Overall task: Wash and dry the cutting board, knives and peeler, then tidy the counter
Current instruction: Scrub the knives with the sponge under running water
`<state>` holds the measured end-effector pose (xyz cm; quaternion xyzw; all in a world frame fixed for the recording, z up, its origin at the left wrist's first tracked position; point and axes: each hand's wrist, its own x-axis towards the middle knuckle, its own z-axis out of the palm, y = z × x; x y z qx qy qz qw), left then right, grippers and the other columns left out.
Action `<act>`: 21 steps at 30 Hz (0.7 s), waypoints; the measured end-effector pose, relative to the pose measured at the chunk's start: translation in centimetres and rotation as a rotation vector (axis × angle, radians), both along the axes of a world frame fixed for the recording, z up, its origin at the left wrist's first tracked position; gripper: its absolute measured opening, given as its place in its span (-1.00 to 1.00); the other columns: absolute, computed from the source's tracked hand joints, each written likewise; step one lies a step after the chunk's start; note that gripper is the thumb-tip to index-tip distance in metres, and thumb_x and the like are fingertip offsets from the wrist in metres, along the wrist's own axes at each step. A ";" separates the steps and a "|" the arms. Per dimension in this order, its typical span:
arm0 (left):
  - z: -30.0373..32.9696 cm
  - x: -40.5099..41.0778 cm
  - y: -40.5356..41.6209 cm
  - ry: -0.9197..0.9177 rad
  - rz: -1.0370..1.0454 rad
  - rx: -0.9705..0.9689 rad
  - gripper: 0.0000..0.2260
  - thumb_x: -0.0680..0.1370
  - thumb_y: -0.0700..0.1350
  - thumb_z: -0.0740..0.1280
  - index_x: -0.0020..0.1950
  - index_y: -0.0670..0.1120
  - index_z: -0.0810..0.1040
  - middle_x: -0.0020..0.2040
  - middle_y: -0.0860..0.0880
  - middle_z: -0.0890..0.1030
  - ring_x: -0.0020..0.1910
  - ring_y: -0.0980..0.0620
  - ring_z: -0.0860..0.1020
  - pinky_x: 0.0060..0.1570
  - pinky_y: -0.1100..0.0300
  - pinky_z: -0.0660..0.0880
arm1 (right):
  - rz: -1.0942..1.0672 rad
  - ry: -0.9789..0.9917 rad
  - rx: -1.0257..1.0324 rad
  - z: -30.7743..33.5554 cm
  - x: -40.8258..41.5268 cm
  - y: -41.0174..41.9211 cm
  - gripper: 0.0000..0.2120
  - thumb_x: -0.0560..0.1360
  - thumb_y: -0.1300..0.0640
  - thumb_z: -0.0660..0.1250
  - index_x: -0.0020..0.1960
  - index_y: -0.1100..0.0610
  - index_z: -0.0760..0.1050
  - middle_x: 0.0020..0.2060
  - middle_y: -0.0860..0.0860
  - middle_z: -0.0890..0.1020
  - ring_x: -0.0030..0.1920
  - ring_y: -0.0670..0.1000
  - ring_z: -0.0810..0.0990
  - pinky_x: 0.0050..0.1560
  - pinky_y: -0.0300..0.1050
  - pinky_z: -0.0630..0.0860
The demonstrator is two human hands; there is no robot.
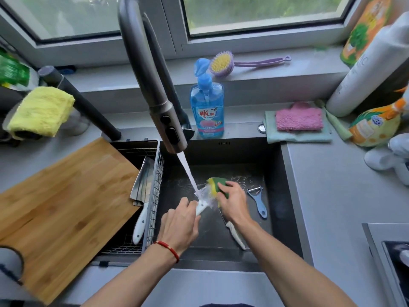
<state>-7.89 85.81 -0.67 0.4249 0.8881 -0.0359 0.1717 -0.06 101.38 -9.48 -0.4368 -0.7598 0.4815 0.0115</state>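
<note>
Under the running faucet [152, 85], our left hand [180, 227] has its grip curled round the white handle of a small knife [202, 203]. Our right hand [232, 202] pinches a sponge [218, 185] against the blade. The knife looks light, stiff, wet and slippery, so hold it by the handle. Right of the faucet, the sink [285, 196] walls, peeler [257, 201] and second knife [235, 234] crowd the basin.

Matt wooden cutting board [62, 209], shiny metal cleaver [141, 185], blue plastic peeler [259, 201], fluffy yellow cloth [41, 111]
</note>
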 end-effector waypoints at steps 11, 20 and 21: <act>1.6 -1.2 -0.3 -0.018 -0.113 0.036 -0.66 0.65 0.10 0.20 0.38 0.02 0.47 0.04 -0.01 0.46 -0.12 -0.14 0.58 -0.19 0.01 0.48 | -0.059 -0.030 0.012 -0.6 0.5 0.5 -0.66 0.66 0.10 0.28 0.42 0.02 0.53 0.49 0.02 0.42 0.43 0.11 0.32 0.40 -0.04 0.27; 1.8 -1.8 0.5 -0.024 -0.148 -0.017 -0.67 0.65 0.10 0.20 0.37 0.02 0.47 0.07 -0.02 0.47 -0.13 -0.17 0.57 -0.15 -0.04 0.53 | 0.091 0.168 0.022 0.0 0.0 -1.1 -0.66 0.65 0.09 0.30 0.41 -0.04 0.55 0.49 -0.08 0.42 0.41 -0.07 0.31 0.41 -0.21 0.16; 1.8 -1.8 0.3 -0.018 -0.170 -0.026 -0.68 0.66 0.11 0.19 0.35 0.01 0.47 0.06 -0.02 0.46 -0.15 -0.17 0.56 -0.16 -0.05 0.53 | 0.029 0.109 -0.011 -0.4 0.3 -0.1 -0.66 0.65 0.12 0.30 0.41 0.01 0.54 0.50 -0.04 0.42 0.45 0.00 0.31 0.43 -0.20 0.15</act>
